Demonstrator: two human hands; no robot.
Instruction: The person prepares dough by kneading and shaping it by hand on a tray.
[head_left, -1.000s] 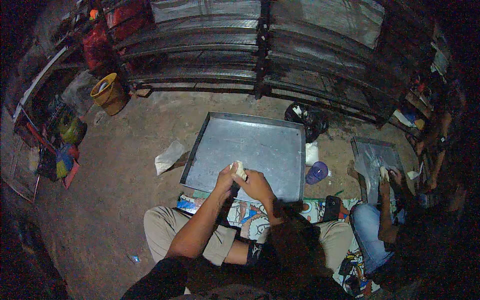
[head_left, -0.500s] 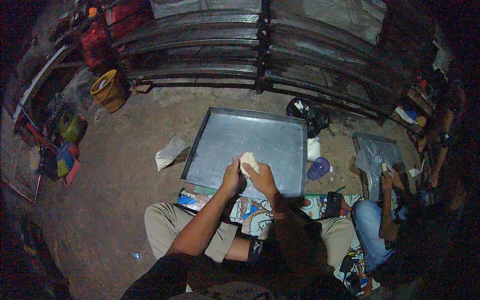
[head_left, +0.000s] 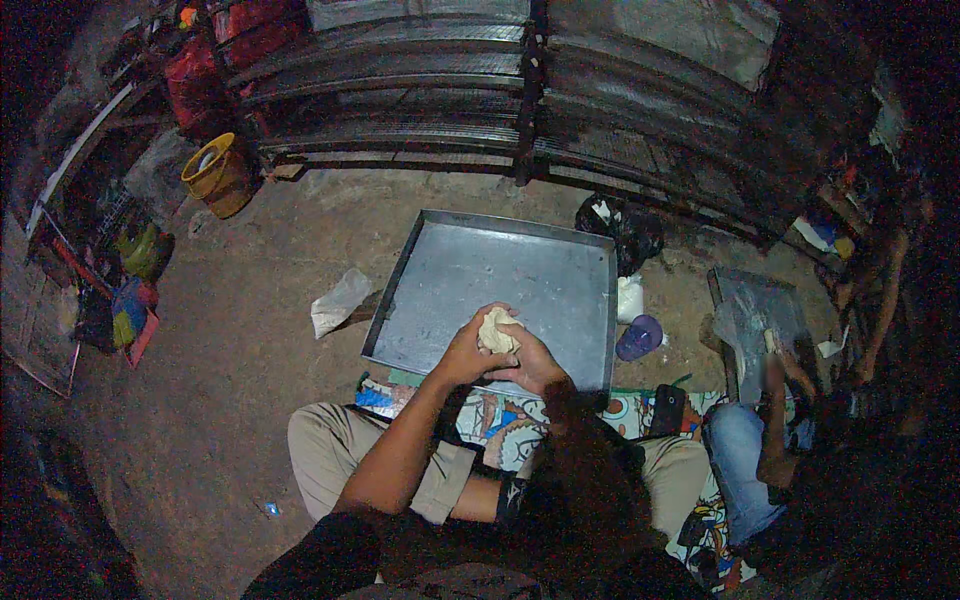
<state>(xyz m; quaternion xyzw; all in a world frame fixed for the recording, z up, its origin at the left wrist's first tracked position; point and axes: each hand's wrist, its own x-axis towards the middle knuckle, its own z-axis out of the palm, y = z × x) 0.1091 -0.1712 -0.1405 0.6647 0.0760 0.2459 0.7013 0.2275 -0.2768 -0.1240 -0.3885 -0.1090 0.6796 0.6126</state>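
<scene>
A lump of pale dough (head_left: 498,330) is cupped between my two hands over a large shallow metal tray (head_left: 430,270) on the floor. My left hand (head_left: 463,355) wraps round the dough's left side, and my right hand (head_left: 535,362) grips it from the right, with their fingers meeting round it. Under the tray's near edge lies a patterned mat (head_left: 510,440), with a black phone (head_left: 670,410) beside my right knee. A purple cup (head_left: 640,336) and a white bag of powder (head_left: 630,298) are right of the tray; a clear plastic bag (head_left: 340,305) is at its left.
A co-worker's hands (head_left: 785,365) work over a second tray (head_left: 760,300) at the right. A black bag (head_left: 630,235) lies beyond my tray. A yellow bucket (head_left: 215,180) and brooms (head_left: 130,315) stand at the left. Slatted racks (head_left: 420,100) run along the back.
My hands have moved a little forward and right from a second ago. They now cup the dough more fully, with their fingers closed round it. The co-worker's hands have shifted over the other tray.
</scene>
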